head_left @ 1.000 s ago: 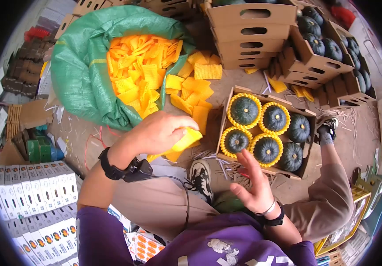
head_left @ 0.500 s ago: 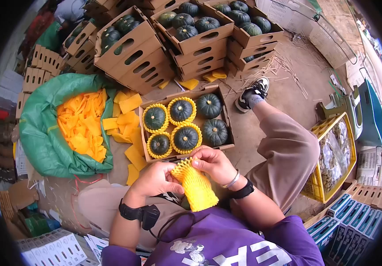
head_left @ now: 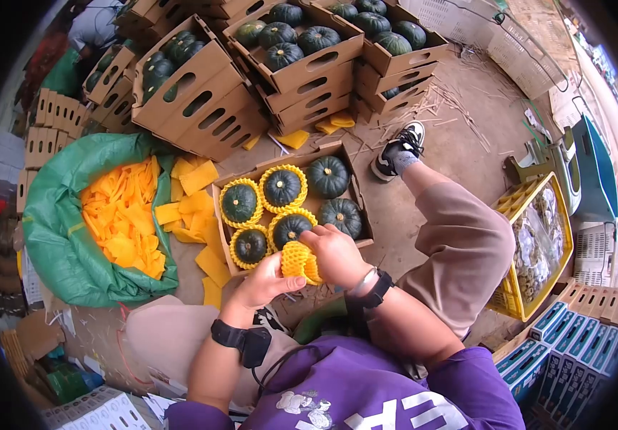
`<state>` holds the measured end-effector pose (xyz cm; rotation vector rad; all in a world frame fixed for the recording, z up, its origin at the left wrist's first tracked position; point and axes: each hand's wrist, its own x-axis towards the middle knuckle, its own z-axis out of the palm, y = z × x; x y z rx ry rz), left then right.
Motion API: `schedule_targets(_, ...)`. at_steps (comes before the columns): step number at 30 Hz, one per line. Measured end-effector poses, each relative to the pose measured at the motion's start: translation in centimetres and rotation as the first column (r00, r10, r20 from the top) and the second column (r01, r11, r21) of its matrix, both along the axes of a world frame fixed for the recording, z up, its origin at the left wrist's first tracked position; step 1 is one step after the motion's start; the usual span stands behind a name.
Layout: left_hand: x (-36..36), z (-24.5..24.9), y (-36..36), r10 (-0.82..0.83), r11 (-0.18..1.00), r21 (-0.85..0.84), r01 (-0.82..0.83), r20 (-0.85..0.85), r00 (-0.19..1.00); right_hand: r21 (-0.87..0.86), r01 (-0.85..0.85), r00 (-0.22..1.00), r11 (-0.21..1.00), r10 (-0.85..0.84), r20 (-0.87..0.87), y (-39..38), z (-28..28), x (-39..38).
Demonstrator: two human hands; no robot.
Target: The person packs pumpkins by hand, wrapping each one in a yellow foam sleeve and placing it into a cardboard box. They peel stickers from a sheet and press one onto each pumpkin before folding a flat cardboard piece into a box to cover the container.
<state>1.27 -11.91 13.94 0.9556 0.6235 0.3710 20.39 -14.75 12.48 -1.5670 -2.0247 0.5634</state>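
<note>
Both hands hold a yellow foam net sleeve (head_left: 296, 261), now bunched up short between them. My left hand (head_left: 262, 284) grips its left side with the thumb in front. My right hand (head_left: 336, 256) is closed on its right side, its fingertips hidden behind. Just beyond is a cardboard box (head_left: 289, 158) of green pumpkins. A netted pumpkin (head_left: 291, 226) sits right behind my hands, with several more netted ones on the left. Two bare pumpkins, one at the back (head_left: 328, 177) and one in front (head_left: 340, 216), fill the right column.
A green sack (head_left: 51, 236) of folded yellow foam sleeves (head_left: 126, 222) stands at left, with loose sleeves (head_left: 194, 204) beside it. Stacked boxes (head_left: 201, 100) of pumpkins rise behind. A yellow crate (head_left: 534, 247) is at right. My shoe (head_left: 399, 152) rests beyond the box.
My hands have moved forward to the near edge of the box. The sleeve, hanging long before, is now gathered short, and my right hand has closed over its side.
</note>
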Motion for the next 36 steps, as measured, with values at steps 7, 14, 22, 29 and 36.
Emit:
schedule_targets(7,-0.8,-2.3,3.1,0.522,0.827,0.396,-0.399,-0.277,0.807,-0.244,0.225,0.801,0.943,-0.036,0.598,4.8,-2.5,2.7)
schedule_targets(14,-0.7,1.8,2.4,0.440,0.898,-0.060,-0.436,0.091,0.893,-0.087,0.103,0.875,0.991,-0.132,-0.466,0.9,5.1,2.5)
schedule_targets(22,1.1,2.0,-2.0,0.337,0.868,0.395,-0.300,-0.025,0.941,-0.328,0.119,0.630,0.937,-0.327,-0.704,-1.9,3.6,-1.7)
schedule_targets(29,0.4,4.8,-2.8,0.239,0.960,-0.218,-0.177,0.299,0.924,-0.559,-0.556,-0.295,0.615,-0.775,-0.559,-1.7,-1.3,-1.1)
schedule_targets(36,-0.5,3.5,-2.3,0.415,0.891,-0.264,-0.370,0.140,0.899,-0.302,0.280,0.438,0.911,-0.401,-0.805,-0.8,0.3,-1.1)
